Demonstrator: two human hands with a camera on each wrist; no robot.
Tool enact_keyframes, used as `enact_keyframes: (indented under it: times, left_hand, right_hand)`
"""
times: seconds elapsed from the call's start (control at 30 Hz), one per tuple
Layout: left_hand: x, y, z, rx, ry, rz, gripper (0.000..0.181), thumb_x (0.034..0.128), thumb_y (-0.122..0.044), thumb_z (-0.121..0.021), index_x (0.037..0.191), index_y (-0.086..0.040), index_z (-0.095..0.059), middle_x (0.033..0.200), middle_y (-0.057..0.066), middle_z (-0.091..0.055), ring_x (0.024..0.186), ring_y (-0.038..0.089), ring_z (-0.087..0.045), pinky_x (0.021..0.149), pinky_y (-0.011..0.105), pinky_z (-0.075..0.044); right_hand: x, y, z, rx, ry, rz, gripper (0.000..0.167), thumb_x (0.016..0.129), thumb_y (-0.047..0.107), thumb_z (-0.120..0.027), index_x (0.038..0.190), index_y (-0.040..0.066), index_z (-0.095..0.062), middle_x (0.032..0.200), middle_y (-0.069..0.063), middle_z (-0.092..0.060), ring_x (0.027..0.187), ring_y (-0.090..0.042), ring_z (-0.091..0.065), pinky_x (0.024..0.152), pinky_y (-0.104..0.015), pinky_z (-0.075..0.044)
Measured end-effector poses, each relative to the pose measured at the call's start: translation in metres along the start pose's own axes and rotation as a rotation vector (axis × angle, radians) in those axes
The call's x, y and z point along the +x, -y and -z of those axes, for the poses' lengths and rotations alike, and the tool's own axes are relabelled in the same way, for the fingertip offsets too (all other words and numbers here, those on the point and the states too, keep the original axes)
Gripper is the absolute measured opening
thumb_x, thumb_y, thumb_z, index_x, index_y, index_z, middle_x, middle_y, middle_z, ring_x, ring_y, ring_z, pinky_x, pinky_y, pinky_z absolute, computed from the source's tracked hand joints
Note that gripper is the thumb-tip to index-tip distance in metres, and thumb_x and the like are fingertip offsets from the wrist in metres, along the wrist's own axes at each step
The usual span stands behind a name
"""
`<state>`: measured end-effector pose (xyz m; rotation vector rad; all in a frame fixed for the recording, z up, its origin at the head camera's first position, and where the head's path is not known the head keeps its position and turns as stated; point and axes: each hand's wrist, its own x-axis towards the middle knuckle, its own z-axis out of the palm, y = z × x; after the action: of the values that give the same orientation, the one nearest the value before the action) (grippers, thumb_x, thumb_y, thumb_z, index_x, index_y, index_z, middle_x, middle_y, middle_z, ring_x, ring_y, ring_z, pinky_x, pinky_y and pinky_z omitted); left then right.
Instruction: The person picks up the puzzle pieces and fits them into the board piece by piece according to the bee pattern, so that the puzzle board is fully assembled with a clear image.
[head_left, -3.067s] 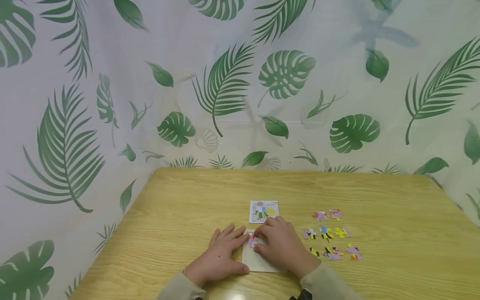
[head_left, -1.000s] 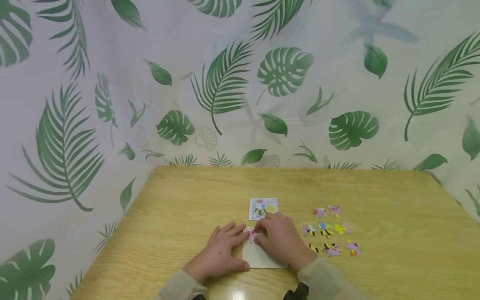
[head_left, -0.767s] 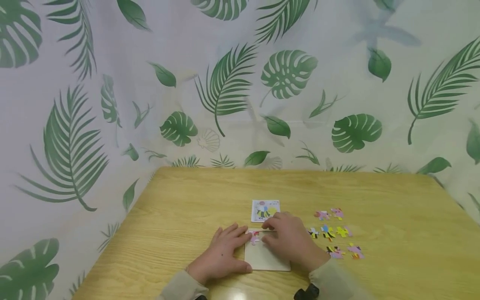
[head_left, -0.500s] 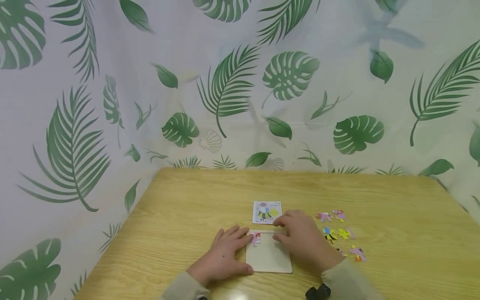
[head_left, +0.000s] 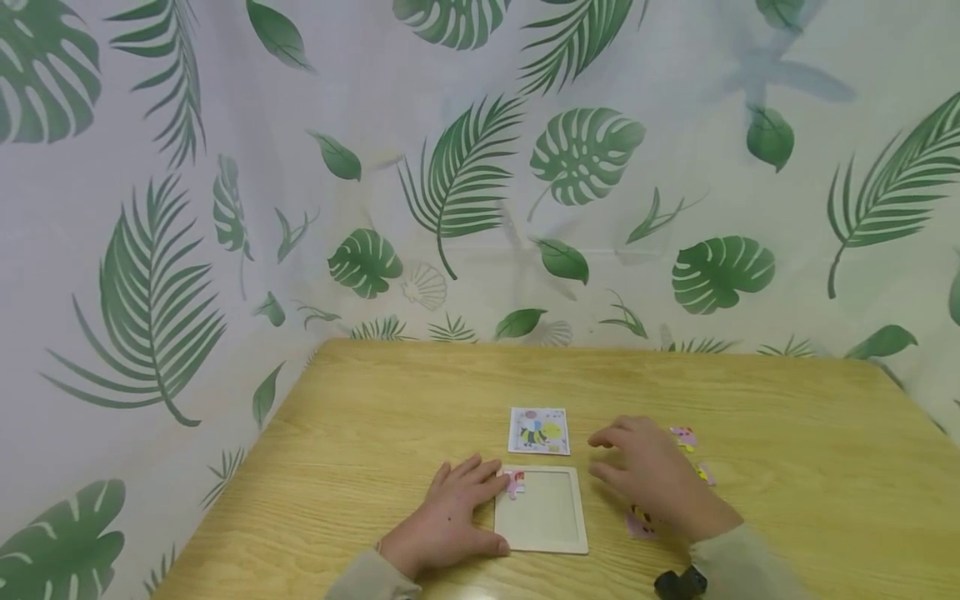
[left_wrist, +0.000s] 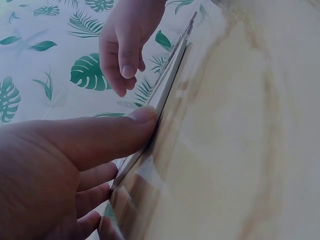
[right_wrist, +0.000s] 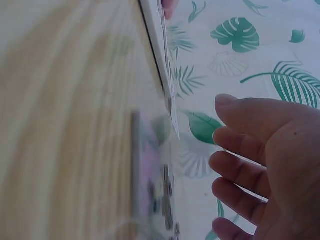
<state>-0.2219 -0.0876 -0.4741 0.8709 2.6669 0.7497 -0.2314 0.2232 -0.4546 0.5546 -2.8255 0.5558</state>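
A square wooden tray (head_left: 581, 521) lies near the table's front, with one pink puzzle piece (head_left: 514, 485) in its upper left corner. My left hand (head_left: 453, 521) rests at the tray's left side, fingers spread, fingertips by that piece; in the left wrist view the left thumb (left_wrist: 115, 135) touches the tray's edge. To the right of the tray my right hand (head_left: 660, 479) hovers with thumb and fingers apart, holding nothing. Loose puzzle pieces lie around it, including a pink one (head_left: 684, 435) and another (head_left: 640, 523); the hand hides others.
Behind the tray lies a square picture card (head_left: 539, 432) showing a bee. The wooden table (head_left: 405, 383) extends to a white curtain (head_left: 480, 292) printed with green leaves, at the back and left. Blurred pieces (right_wrist: 167, 195) show at table level in the right wrist view.
My right hand has left the piece in the tray's corner and moved right, over the loose pieces, its fingers farther apart. The left hand has stayed at the tray's side.
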Motion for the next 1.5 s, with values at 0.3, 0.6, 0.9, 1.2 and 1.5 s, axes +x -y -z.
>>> enact_keyframes:
  times: [0.3, 0.6, 0.9, 1.2, 1.5]
  left_hand:
    - [0.001, 0.0, 0.001, 0.0, 0.004, -0.005, 0.087, 0.0801, -0.054, -0.079, 0.154, -0.022, -0.046, 0.164, -0.001, -0.03, 0.153, 0.029, -0.017, 0.119, 0.062, -0.001]
    - [0.0, -0.001, -0.001, -0.02, 0.011, -0.001, 0.086, 0.0811, -0.054, -0.078, 0.154, -0.022, -0.046, 0.164, -0.001, -0.03, 0.153, 0.028, -0.016, 0.119, 0.061, -0.001]
    - [0.0, 0.0, 0.0, -0.023, 0.015, -0.002, 0.087, 0.0811, -0.054, -0.078, 0.155, -0.021, -0.045, 0.164, 0.0, -0.028, 0.153, 0.028, -0.015, 0.119, 0.061, 0.001]
    - [-0.002, 0.0, 0.002, -0.047, 0.025, 0.003, 0.085, 0.0829, -0.05, -0.079, 0.155, -0.02, -0.045, 0.164, -0.002, -0.029, 0.153, 0.027, -0.014, 0.119, 0.059, 0.002]
    - [-0.001, 0.0, 0.002, -0.042, 0.026, -0.004, 0.085, 0.0826, -0.051, -0.078, 0.155, -0.02, -0.045, 0.164, -0.002, -0.029, 0.153, 0.027, -0.014, 0.119, 0.059, 0.001]
  right_hand:
    - [-0.007, -0.024, 0.016, 0.033, -0.018, -0.049, 0.03, 0.089, 0.028, -0.078, 0.113, 0.011, -0.074, 0.107, -0.002, -0.067, 0.1, -0.03, -0.06, 0.082, -0.052, -0.052]
    - [-0.015, -0.05, 0.025, 0.061, 0.019, -0.118, 0.032, 0.095, 0.029, -0.072, 0.119, 0.008, -0.072, 0.116, -0.008, -0.066, 0.116, -0.045, -0.054, 0.095, -0.066, -0.042]
    - [-0.018, -0.077, 0.026, -0.06, 0.023, -0.09, 0.037, 0.094, 0.028, -0.072, 0.123, 0.004, -0.071, 0.119, -0.017, -0.065, 0.111, -0.044, -0.056, 0.096, -0.065, -0.041]
    - [-0.02, -0.078, 0.03, -0.099, 0.056, -0.109, 0.041, 0.095, 0.028, -0.07, 0.13, 0.006, -0.068, 0.129, -0.019, -0.06, 0.113, -0.047, -0.049, 0.086, -0.067, -0.045]
    - [-0.019, -0.082, 0.026, -0.129, 0.073, -0.101, 0.042, 0.096, 0.025, -0.068, 0.133, 0.005, -0.066, 0.136, -0.021, -0.058, 0.119, -0.05, -0.046, 0.086, -0.072, -0.041]
